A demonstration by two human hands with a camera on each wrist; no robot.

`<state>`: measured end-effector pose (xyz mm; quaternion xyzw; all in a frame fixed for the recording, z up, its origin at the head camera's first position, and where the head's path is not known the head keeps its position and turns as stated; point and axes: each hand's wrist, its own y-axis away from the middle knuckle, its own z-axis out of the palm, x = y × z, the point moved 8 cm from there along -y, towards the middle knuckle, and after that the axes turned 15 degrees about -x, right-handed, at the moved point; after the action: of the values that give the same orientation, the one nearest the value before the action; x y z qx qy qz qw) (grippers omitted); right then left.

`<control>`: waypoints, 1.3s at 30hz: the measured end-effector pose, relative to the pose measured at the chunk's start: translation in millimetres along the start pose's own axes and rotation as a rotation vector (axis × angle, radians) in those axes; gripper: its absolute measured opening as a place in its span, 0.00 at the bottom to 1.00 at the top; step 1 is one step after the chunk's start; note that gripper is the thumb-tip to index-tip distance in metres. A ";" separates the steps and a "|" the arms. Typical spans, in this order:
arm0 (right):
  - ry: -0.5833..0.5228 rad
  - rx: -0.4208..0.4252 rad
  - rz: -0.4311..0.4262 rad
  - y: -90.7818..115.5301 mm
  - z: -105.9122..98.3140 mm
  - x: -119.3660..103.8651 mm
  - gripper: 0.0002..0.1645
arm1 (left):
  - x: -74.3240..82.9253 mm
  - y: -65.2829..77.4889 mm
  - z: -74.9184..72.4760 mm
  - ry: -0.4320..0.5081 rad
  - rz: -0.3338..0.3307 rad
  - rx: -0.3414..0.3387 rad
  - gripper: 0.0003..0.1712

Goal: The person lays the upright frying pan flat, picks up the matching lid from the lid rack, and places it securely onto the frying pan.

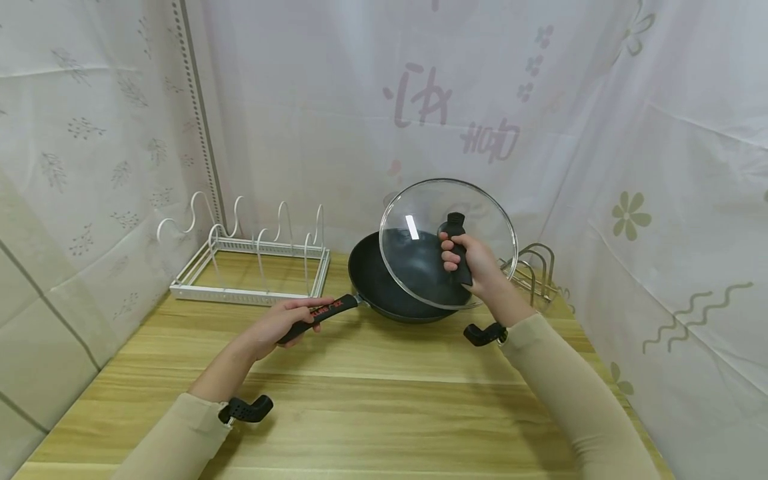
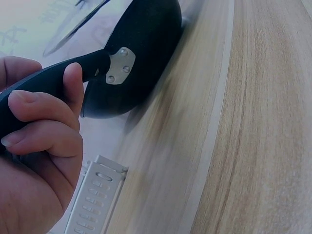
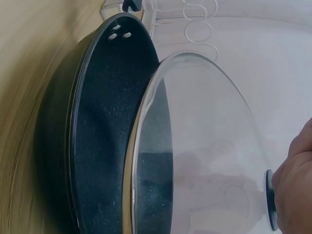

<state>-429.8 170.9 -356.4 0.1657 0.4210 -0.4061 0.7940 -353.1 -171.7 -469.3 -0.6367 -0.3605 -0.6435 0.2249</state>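
A dark wok (image 1: 384, 287) with a speckled inside sits on the wooden table. My left hand (image 1: 282, 327) grips its black handle (image 2: 53, 75), fingers curled round from beneath. Riveted metal joins that handle to the wok's side. Over the wok, tilted, is a round glass lid (image 1: 414, 267) with a metal rim. My right hand (image 1: 474, 263) holds the lid by its black knob (image 1: 456, 220), fingers wrapped about it. In the right wrist view the lid's lower rim stands at the wok's far edge, and the wok's inside (image 3: 107, 122) shows beside it.
A white wire rack (image 1: 252, 293) with curved dividers stands at the left back, close to the wok. Behind the right forearm is a small metal rack (image 1: 543, 267). Patterned curtains (image 1: 336, 120) hang round the back and sides of the table (image 1: 360, 413).
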 end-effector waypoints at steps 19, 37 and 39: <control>-0.217 0.090 0.104 -24.1 -17.2 19.1 0.13 | -1.3 -0.7 -0.8 0.000 0.002 -0.005 0.34; -0.270 0.187 0.184 -42.0 -19.8 41.3 0.20 | -1.4 -1.1 -0.4 0.027 0.007 0.000 0.35; -0.281 0.197 0.185 -43.4 -20.3 43.5 0.20 | -1.5 -1.2 -0.3 0.027 0.006 -0.001 0.35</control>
<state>-461.0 134.4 -399.9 0.2223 0.2473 -0.3898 0.8587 -354.0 -171.4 -471.0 -0.6289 -0.3553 -0.6516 0.2315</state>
